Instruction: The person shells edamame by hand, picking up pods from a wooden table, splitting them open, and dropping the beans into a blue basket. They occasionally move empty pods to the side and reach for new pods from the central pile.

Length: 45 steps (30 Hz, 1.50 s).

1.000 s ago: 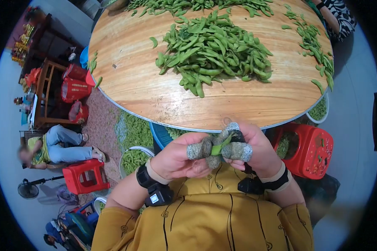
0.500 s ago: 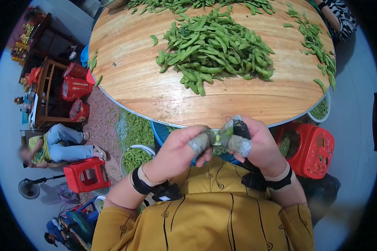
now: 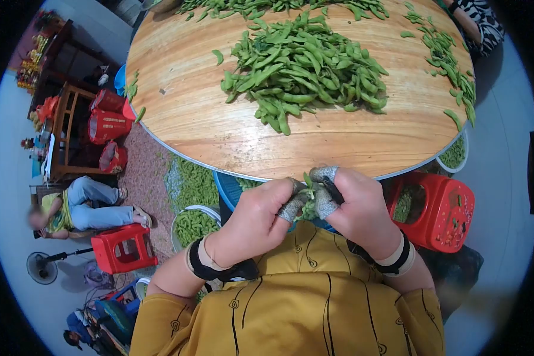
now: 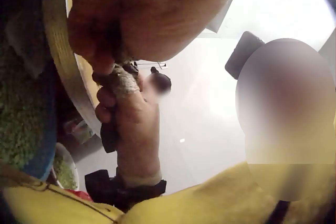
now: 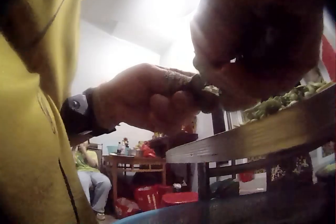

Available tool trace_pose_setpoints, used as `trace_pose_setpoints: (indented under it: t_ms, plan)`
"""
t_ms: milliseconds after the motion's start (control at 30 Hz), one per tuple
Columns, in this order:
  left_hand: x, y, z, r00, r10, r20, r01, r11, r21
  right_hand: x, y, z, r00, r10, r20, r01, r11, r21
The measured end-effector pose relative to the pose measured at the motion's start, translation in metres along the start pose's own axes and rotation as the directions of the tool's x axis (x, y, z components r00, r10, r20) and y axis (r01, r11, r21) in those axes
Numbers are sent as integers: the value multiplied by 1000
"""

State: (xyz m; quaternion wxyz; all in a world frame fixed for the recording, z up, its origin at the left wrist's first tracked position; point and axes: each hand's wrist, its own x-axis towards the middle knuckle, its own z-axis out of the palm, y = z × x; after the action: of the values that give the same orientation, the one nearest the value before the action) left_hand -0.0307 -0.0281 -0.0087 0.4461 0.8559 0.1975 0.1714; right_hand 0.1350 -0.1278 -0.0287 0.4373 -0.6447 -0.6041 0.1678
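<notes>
Just off the near table edge, my left hand (image 3: 252, 213) and right hand (image 3: 362, 204) meet with their fingertips together. Both pinch a green soybean pod (image 3: 308, 206), which looks broken open between them; the fingers cover most of it. Grey wrappings (image 3: 325, 202) cover the thumbs and some fingers. In the right wrist view the left hand (image 5: 142, 95) has its fingers curled in toward the pod. Beyond the hands, a heap of soybean pods (image 3: 308, 68) lies on the round wooden table (image 3: 190, 130).
Beneath the hands, a blue basin (image 3: 226, 188) shows partly under the table edge. A white bucket of pods (image 3: 194, 226) stands at the left, a red stool (image 3: 451, 216) at the right. More pods (image 3: 445, 56) line the table's right edge. A person (image 3: 95, 202) sits at the far left.
The whole pod seen a second ago between the fingertips is now bunched and opened, with pale green bits showing. Both hands have turned, their backs now facing up.
</notes>
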Motion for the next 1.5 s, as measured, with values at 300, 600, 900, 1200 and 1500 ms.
trace_pose_setpoints:
  t_ms: [300, 600, 900, 1200, 1500]
  plan:
    - [-5, -2, -18, 940, -263, 216, 319, 903, -289, -1, -12, -23, 853, 430, 295, -503, 829, 244]
    - [1, -2, -6, 915, -312, 257, 403, 752, -522, 1, -4, 0, 895, 397, 206, -433, 659, 615]
    - [4, -5, -6, 995, 10, 102, -12, 1000, 16, -6, -2, -10, 994, -41, 102, 34, 997, 73]
    - [11, 4, -15, 935, -119, 334, 270, 850, -452, 0, 5, -30, 819, 290, 495, -557, 611, 563]
    - [12, -4, -10, 962, 82, 262, -14, 968, -252, 2, 3, -18, 769, 415, 487, -639, 524, 563]
